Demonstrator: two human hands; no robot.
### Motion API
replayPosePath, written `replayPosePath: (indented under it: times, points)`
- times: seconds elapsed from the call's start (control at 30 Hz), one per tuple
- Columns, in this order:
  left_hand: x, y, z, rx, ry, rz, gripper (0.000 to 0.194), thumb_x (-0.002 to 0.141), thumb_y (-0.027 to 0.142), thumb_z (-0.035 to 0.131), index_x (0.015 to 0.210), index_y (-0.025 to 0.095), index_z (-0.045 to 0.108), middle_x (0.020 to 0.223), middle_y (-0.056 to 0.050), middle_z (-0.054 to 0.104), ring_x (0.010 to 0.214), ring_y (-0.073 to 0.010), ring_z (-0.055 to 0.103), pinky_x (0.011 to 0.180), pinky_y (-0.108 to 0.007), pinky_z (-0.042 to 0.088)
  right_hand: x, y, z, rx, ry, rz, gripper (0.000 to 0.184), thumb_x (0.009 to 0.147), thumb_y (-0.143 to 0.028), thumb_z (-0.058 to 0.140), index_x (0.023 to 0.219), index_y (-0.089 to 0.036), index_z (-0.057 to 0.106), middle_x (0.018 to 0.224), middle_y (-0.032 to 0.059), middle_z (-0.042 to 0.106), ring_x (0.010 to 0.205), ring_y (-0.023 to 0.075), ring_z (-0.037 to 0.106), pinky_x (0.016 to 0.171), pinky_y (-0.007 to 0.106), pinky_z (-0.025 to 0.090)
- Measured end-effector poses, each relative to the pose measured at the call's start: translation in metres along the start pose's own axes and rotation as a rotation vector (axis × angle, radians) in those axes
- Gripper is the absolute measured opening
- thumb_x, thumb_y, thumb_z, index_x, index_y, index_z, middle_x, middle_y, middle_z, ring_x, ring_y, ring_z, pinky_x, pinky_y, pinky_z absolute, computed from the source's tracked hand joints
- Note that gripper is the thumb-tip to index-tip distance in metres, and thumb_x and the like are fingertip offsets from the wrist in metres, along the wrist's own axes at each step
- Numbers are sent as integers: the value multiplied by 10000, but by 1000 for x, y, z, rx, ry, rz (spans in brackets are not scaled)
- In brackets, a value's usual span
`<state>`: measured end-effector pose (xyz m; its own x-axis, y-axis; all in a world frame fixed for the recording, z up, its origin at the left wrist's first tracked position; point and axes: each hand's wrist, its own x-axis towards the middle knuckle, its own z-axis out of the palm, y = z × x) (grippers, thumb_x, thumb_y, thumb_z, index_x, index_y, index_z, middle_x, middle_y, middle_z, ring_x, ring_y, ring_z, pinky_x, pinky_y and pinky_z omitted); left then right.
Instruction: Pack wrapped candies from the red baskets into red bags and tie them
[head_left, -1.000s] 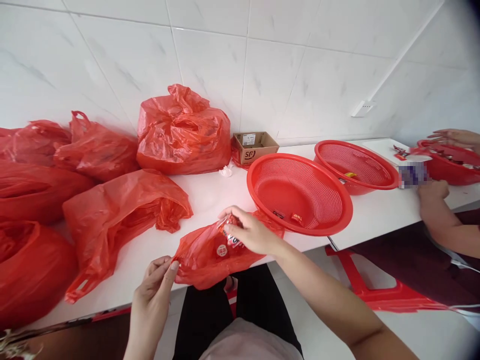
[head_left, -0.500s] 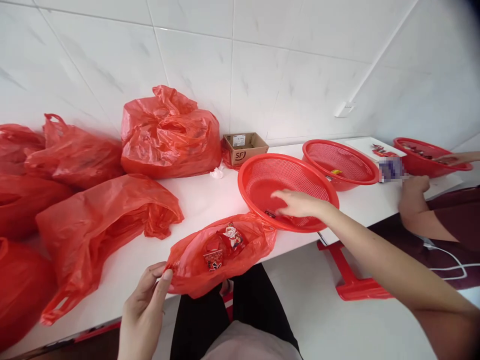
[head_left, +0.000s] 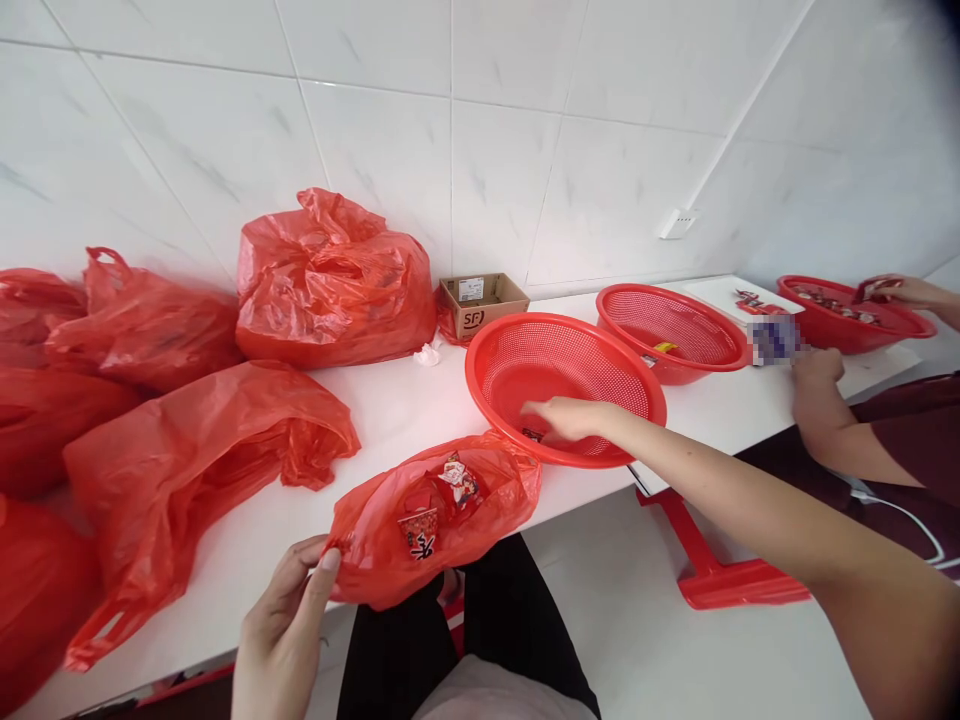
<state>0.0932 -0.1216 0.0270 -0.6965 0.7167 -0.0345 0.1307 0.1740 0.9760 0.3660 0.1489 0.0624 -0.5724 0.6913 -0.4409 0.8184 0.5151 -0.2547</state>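
My left hand [head_left: 289,610] pinches the near left edge of a red plastic bag [head_left: 360,535] between thumb and fingers. The bag lies at the table's front edge with its mouth spread. Inside it show a red printed packet [head_left: 418,533] and a red-and-white packet [head_left: 460,482]. Down inside a red perforated plastic basket [head_left: 637,400] is my right hand [head_left: 568,418], its fingers apart and slightly blurred. A small dark packet [head_left: 533,435] lies on the basket's bottom by those fingertips; whether they touch it I cannot tell.
Several red plastic bags [head_left: 330,290] crowd the left and back. A small cardboard box [head_left: 484,303] stands by the wall. A second red basket [head_left: 675,330] holds a yellow item. Farther right, a co-worker's hand [head_left: 900,290] is over a third basket [head_left: 847,320].
My right hand has reached lower and closer to the small dark packet in the basket. My left hand keeps its pinch on the bag. The co-worker's far hand has lifted something red.
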Motion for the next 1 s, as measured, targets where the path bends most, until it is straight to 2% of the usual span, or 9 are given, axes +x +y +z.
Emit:
replayPosePath:
  times: [0.13,0.23,0.33,0.4,0.5,0.57,0.7,0.83,1.0]
  points:
    - [-2,-2,-1,-16,1,-10,315,766,539,657,834,233,690,941,-13,669,918,-216,598,853,-280,459,8,-6,4,7,-30,-28,77,780,-228,624,853,-233,600,818,41,663,628,176,581,547,283,385]
    - [-1,-8,-6,-27,-21,-19,319,778,537,653,853,229,688,957,-13,668,920,-208,598,853,-275,456,10,-5,-8,-12,36,-34,104,769,-204,640,846,-210,571,827,59,654,687,196,594,595,297,406]
    - [2,-12,-10,-9,-49,-10,330,771,541,657,842,221,684,933,-15,664,887,-204,603,804,-265,471,-4,-19,-24,81,237,-98,195,833,-308,625,976,-216,529,911,54,643,780,197,598,664,303,437]
    - [3,-12,-8,2,-50,-8,329,764,543,661,822,219,677,900,-11,654,868,-199,595,781,-258,471,-18,-42,-25,287,382,-244,263,862,-401,615,1028,-226,509,978,43,637,842,183,601,725,300,461]
    - [3,-4,-1,7,-17,-16,329,766,546,653,795,218,666,847,-9,632,813,-192,569,752,-264,462,-31,-85,-6,514,267,-453,316,842,-446,654,1053,-240,539,965,17,645,829,160,609,730,285,476]
    - [2,1,2,-4,0,-3,330,769,545,649,782,215,661,841,-14,624,801,-194,561,751,-272,458,-29,-110,15,499,163,-450,406,807,-462,701,1121,-253,549,898,0,644,759,153,604,684,276,471]
    - [2,2,-2,-27,-25,43,310,779,522,652,785,212,665,879,-22,620,835,-195,564,771,-271,455,-13,-137,51,548,213,-468,371,928,-463,561,1232,-253,520,993,31,664,846,164,639,773,304,496]
    - [8,-14,-14,-54,-39,8,306,775,517,677,811,213,672,881,-15,616,828,-181,555,753,-258,457,-15,-140,58,526,312,-521,285,990,-310,453,1259,-250,526,1284,68,619,1166,197,593,985,369,464]
    - [15,-20,-28,-299,41,-55,271,753,474,738,865,233,686,907,18,648,868,-147,569,807,-213,472,-59,-117,48,520,609,-392,282,961,-349,526,1231,-283,577,1242,42,652,1149,204,618,1011,378,484]
